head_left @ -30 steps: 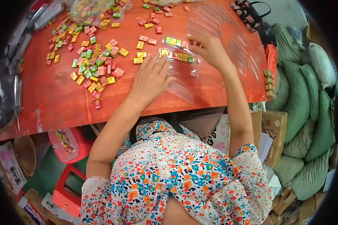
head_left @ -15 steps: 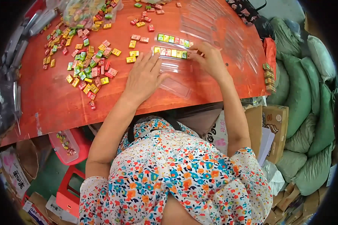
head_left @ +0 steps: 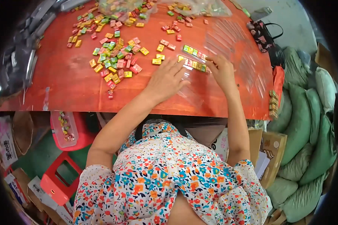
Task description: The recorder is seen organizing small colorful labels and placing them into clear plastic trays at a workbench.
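Note:
Two short rows of small coloured boxes, green, yellow and pink, lie side by side in clear plastic trays on the red table: a far row [head_left: 194,52] and a near row [head_left: 193,64]. My left hand [head_left: 166,78] is open, palm down, its outstretched fingertips at the near row's left end. At the right ends of the rows is my right hand [head_left: 223,72], thumb and fingers bent in and closed; what lies between them is hidden. Left of my left hand, two yellow boxes [head_left: 158,59] lie loose, and a big loose pile of boxes [head_left: 118,56] spreads farther left.
Clear empty trays [head_left: 229,41] lie at the far right of the red table [head_left: 146,101]. Plastic bags of boxes [head_left: 120,8] sit at the back. A black flowered bag [head_left: 260,35] and green sacks [head_left: 298,120] are on the right. A red stool [head_left: 62,178] stands below left.
The whole view has shifted and turned, so the table and boxes appear farther right. Both hands stay at the ends of the rows, the left fingers still outstretched.

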`<act>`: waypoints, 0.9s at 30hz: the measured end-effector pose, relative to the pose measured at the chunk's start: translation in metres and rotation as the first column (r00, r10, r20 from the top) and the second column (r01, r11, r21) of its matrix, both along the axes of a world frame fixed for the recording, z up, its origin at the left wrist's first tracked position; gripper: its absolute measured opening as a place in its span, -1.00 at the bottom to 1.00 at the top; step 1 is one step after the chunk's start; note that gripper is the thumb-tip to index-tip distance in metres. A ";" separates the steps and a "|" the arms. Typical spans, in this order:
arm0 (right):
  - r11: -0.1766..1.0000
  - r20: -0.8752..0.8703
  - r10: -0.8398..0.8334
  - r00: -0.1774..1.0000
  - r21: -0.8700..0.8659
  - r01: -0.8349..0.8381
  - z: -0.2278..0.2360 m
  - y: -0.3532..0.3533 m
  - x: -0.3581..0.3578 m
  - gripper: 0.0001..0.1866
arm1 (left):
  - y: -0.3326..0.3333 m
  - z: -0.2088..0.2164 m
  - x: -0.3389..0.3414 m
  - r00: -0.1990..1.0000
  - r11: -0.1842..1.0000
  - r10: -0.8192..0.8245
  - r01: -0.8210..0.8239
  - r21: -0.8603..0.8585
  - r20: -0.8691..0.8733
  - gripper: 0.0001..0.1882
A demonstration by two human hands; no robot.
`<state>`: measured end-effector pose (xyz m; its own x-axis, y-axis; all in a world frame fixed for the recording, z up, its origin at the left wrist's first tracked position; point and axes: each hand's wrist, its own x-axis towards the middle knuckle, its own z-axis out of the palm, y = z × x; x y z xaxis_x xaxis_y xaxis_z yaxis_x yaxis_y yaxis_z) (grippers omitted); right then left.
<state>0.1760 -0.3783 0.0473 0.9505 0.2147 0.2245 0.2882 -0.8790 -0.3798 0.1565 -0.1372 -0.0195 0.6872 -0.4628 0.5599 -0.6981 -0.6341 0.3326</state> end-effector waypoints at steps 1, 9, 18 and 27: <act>1.000 0.005 0.022 1.000 0.004 -0.022 0.002 0.008 0.007 -0.86 | 0.000 0.000 0.000 1.000 0.999 -0.025 0.026 -0.031 0.014 -0.50; 0.966 0.125 0.259 0.958 -0.054 -0.254 -0.017 0.083 0.097 -0.62 | 0.023 0.026 -0.016 0.957 0.948 0.289 -0.281 0.152 -0.031 -0.42; 0.948 -0.139 0.233 0.962 -0.190 -0.257 -0.044 0.178 0.097 -0.45 | 0.089 0.012 -0.027 0.899 0.841 0.437 -0.403 0.361 -0.015 -0.38; 0.882 -0.017 0.390 0.921 0.293 -0.368 -0.027 0.140 0.065 -0.54 | 0.122 0.020 -0.035 0.847 0.818 0.528 -0.526 0.233 0.060 -0.54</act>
